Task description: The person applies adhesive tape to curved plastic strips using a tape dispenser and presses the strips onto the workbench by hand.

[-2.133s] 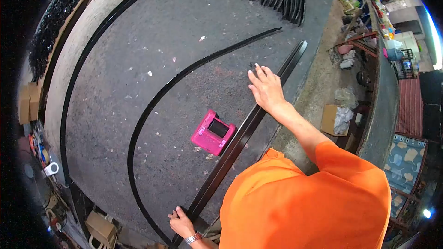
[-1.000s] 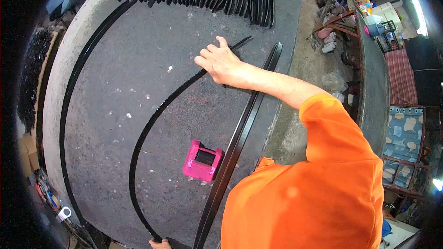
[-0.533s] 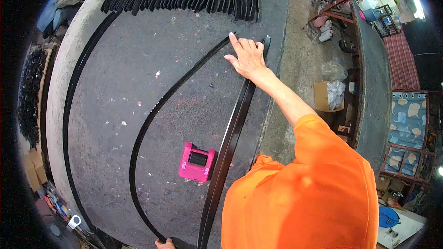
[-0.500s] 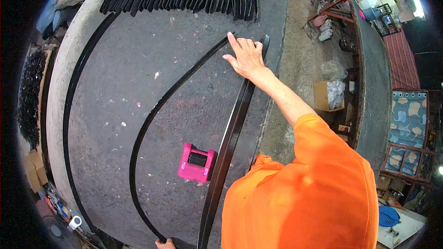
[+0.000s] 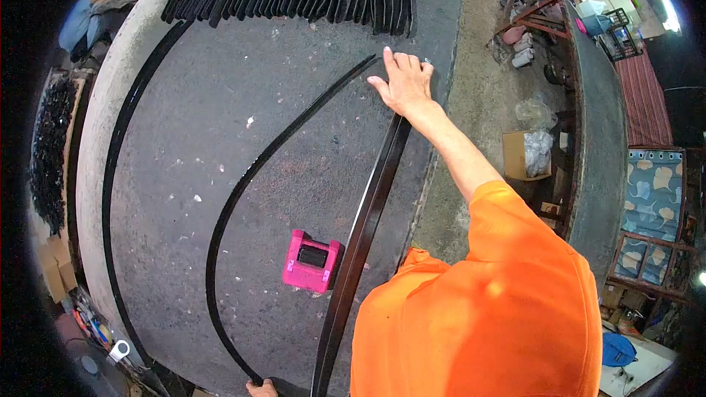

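Hands apart: the left hand (partly cropped) grips a long, curved, black rubbery-looking strip, apparently steadying it; its far tip lies beside the right hand, spread over a straight, glossy dark-brown bar.

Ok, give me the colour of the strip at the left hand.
The strip is black, seen best in the head view.
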